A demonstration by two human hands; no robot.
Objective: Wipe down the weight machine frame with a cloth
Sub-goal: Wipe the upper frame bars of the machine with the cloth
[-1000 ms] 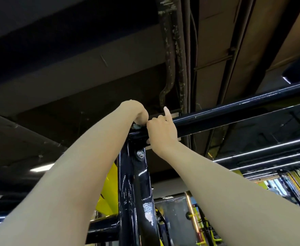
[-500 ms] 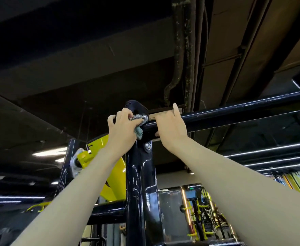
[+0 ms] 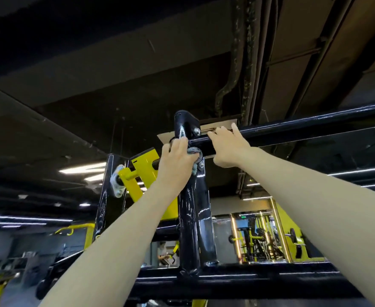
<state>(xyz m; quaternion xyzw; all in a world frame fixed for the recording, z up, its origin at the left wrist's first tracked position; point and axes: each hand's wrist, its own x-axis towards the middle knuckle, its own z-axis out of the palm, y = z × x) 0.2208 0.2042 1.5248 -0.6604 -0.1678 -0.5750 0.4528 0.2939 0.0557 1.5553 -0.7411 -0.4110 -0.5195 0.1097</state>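
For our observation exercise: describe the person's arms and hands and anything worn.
Both forearms are bare; no sleeve shows. The left hand and right hand are ungloved, with no watch, bracelet or ring in view.

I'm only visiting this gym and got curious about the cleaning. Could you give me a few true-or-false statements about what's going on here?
1. The left hand holds the cloth where the frame's bars meet. True.
2. The cloth is bright red. False: it is grey.
3. The right hand holds a spray bottle. False: it grips the top bar and nothing else.
4. The upright post is black. True.
5. A yellow part shows left of the post. True.
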